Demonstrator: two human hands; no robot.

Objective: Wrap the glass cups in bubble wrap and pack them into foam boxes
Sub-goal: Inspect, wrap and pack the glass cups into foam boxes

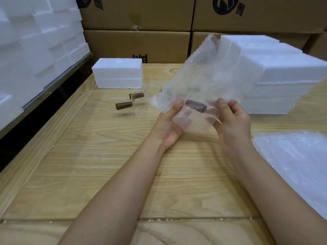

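Above the middle of the wooden table, my left hand and my right hand hold a glass cup with a brown handle inside a sheet of bubble wrap. The sheet stands up and away from me, and both hands pinch its lower part around the cup. Two more glass cups with brown handles stand on the table to the left of my hands, and other clear cups sit behind them. A closed white foam box lies at the back left of the table.
A stack of white foam boxes fills the right rear of the table. Loose bubble wrap sheets lie at the right edge. Foam pieces are piled on the left and cardboard cartons line the back.
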